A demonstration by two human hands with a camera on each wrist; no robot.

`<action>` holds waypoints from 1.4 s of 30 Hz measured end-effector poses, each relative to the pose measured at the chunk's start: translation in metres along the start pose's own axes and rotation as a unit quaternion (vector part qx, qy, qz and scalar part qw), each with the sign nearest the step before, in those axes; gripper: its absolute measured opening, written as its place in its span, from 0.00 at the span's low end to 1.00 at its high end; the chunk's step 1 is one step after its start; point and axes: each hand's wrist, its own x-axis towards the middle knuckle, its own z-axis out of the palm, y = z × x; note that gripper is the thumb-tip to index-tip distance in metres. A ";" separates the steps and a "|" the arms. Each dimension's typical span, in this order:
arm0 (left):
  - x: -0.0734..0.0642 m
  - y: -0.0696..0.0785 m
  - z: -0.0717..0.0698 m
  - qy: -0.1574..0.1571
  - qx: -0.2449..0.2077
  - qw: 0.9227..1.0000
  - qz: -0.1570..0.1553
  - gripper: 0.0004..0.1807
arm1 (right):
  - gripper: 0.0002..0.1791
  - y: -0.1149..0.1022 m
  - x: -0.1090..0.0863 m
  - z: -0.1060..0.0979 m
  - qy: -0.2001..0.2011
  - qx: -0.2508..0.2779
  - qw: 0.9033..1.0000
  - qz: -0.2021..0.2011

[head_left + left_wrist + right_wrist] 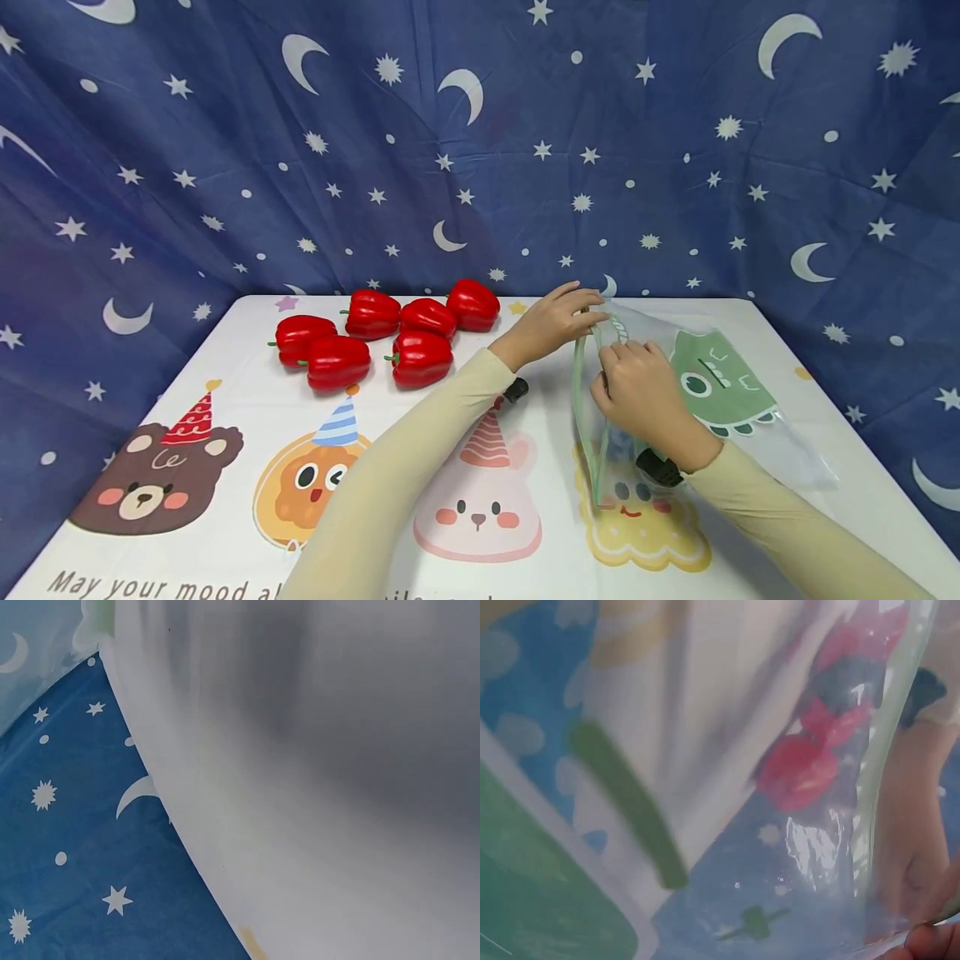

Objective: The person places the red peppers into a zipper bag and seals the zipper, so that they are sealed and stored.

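Note:
A clear plastic pouch (795, 442) with a light-green edge band and a green dinosaur print lies at the right of the table, its banded mouth lifted toward the left. At the far end of that mouth, my left hand (547, 327) holds the edge between thumb and fingers. My right hand (641, 390), fingers curled, grips the near side of the band. The pouch (795, 862) fills the right wrist view, with fingertips (930, 941) at its edge in the lower right corner. The left wrist view shows no hand, mostly blurred pale surface.
Several red bell peppers (339, 363) lie grouped at the back left of the white table cover (202, 350), which is printed with cartoon animals. A blue curtain (525, 208) with moons and stars hangs behind the table. Small black devices (660, 468) are worn at the wrists.

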 end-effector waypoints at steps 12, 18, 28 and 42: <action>-0.028 0.011 -0.017 -0.021 0.031 0.999 -0.016 0.21 | 0.07 0.014 0.004 0.006 0.011 0.003 0.999 0.049; -0.040 0.029 -0.029 -0.033 0.037 0.998 0.045 0.17 | 0.07 0.020 0.007 0.004 0.012 0.009 0.998 0.061; -0.047 0.045 -0.030 -0.044 0.113 0.987 0.102 0.08 | 0.10 0.023 0.012 -0.007 -0.032 0.022 0.998 0.058; -0.061 0.036 -0.026 -0.195 0.078 0.975 0.068 0.09 | 0.08 0.043 0.022 -0.032 -0.031 0.028 0.998 0.037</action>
